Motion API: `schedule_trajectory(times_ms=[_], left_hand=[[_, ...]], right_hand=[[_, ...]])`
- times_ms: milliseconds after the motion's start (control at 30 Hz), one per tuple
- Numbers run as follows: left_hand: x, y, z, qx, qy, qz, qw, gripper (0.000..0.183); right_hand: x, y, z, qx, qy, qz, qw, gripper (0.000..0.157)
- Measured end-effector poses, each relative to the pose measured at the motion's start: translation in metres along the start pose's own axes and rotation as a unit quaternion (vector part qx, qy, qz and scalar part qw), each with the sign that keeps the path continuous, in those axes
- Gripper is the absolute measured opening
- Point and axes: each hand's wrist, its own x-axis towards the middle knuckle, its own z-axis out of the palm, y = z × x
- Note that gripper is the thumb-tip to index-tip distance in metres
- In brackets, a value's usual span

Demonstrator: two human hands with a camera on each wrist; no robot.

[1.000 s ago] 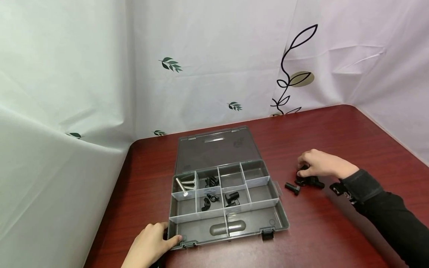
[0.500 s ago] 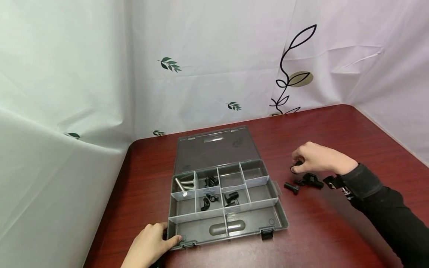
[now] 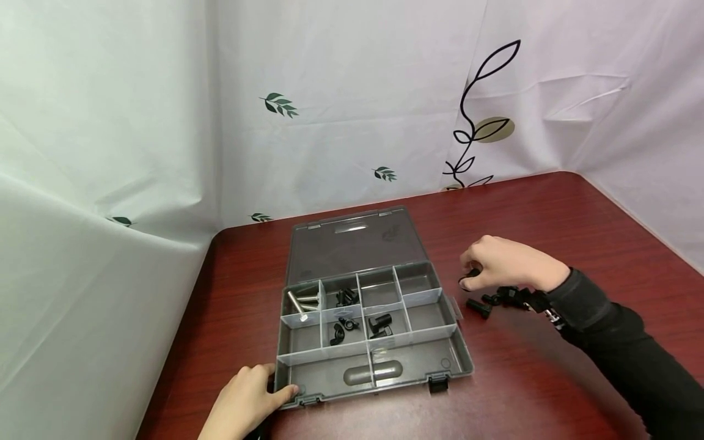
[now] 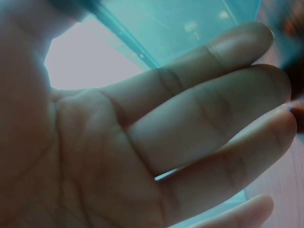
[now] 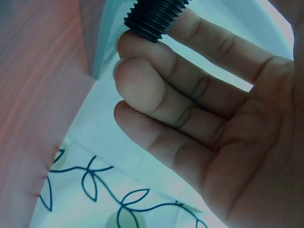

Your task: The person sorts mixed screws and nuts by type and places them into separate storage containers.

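My right hand [image 3: 505, 261] pinches a black bolt [image 5: 154, 20] above the table, just right of the compartment box [image 3: 313, 370]. The bolt's threaded shank shows in the right wrist view; its head is out of sight. My left hand [image 3: 242, 400] holds the box's front-left corner, thumb over the rim and fingers along the outer left side. In the box lie silver bolts [image 3: 296, 304], small black parts [image 3: 346, 298], black wing nuts [image 3: 337, 334] and black bolts [image 3: 381, 322], each kind in its own compartment.
The box's grey lid [image 3: 354, 244] lies folded back behind it. A loose black bolt [image 3: 478, 308] and a small pile of black fasteners [image 3: 508, 296] lie on the dark red table [image 3: 511, 373] to the right. White patterned cloth [image 3: 330, 153] hangs behind.
The right hand has lifted from the pile with the black bolt and moved left toward the box. My left hand and the box have stayed put.
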Motion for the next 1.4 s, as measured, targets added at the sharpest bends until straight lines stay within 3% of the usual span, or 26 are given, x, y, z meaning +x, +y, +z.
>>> schedule_trajectory(times_ms=[200,433,767,1000,1200,1400], left_hand=[[0.0,0.0,0.0,0.0,0.003,0.003,1.0,0.037],[-0.001,-0.001,0.0,0.001,-0.003,-0.003,1.0,0.036],[-0.001,0.0,0.0,0.001,-0.002,-0.004,1.0,0.036],[-0.001,0.0,0.0,0.003,0.006,0.0,1.0,0.037],[0.001,0.0,0.0,0.004,0.006,0.004,1.0,0.038],[0.002,0.002,-0.011,0.0,-0.006,0.004,1.0,0.038]], right_hand=[[0.006,-0.01,0.001,-0.006,0.003,-0.024,1.0,0.021],[0.015,-0.019,0.004,0.003,0.003,-0.035,0.999,0.028],[0.031,-0.036,0.008,-0.003,0.001,-0.068,0.998,0.016],[0.042,-0.047,0.013,-0.01,0.008,-0.089,0.996,0.03],[0.05,-0.057,0.019,-0.008,0.005,-0.107,0.994,0.033],[0.062,-0.067,0.016,0.004,-0.004,-0.128,0.992,0.036]])
